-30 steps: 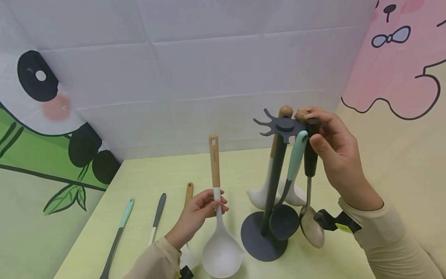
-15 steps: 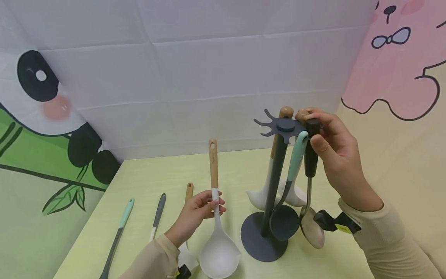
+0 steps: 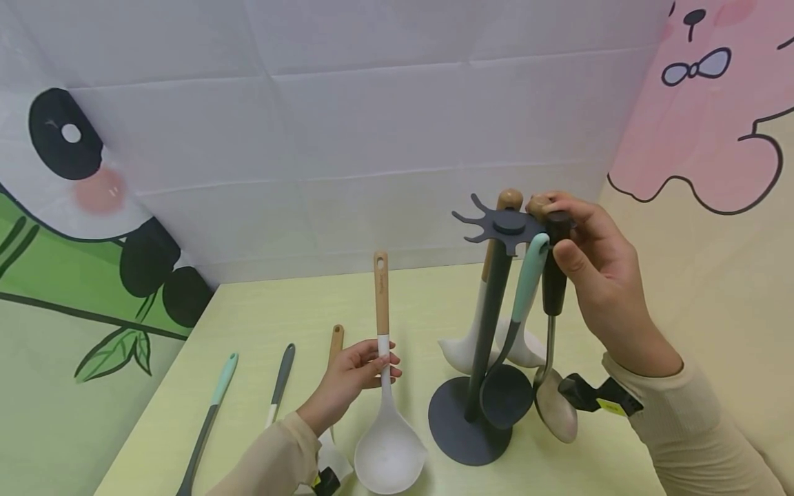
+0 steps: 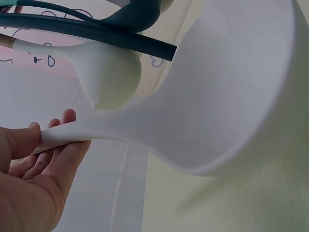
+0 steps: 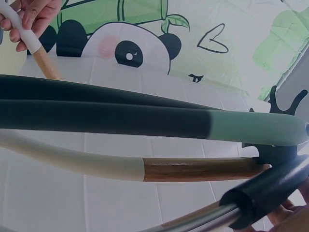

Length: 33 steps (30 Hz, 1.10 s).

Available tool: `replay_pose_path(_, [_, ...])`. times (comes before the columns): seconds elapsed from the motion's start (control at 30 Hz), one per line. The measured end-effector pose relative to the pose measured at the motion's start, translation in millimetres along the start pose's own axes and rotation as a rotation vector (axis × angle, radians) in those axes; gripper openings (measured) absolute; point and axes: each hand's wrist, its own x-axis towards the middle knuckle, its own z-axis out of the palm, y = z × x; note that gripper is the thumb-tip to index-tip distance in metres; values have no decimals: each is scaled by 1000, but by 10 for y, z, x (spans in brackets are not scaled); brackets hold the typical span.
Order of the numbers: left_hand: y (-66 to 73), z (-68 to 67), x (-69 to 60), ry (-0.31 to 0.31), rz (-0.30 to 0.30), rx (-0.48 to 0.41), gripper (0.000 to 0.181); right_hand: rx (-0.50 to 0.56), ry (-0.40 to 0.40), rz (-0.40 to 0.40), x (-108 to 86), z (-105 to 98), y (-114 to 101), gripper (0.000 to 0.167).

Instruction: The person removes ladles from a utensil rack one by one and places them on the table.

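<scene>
My left hand [image 3: 350, 377] is pinching the neck of the white ladle [image 3: 389, 455] above the table [image 3: 298, 303], handle aiming toward the far edge; my right hand [image 3: 604, 272] is gripping the steel spoon [image 3: 555, 413] at the utensil rack [image 3: 449, 427]. I'm judging: steady rack, bowl swinging clear of its base.

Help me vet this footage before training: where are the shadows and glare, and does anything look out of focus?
Head view: light looks soft and even, a faint shadow beside the held white ladle; left wrist: the ladle's rim looks slightly soft, with a blurry shadow on the table; right wrist: bright streaks on the metal shaft, pale sheen on the dark handle.
</scene>
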Motion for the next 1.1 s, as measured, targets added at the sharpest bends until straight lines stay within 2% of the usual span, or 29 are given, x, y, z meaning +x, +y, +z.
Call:
replay_pose_path(0.67, [-173,-44,74,-4,-78,-32,32,-18,6,-3,3,2,-3,44])
replay_pose_path(1.1, [-268,-99,106,-20,-97,-59,33,-12,7,0,3,-1,3,41])
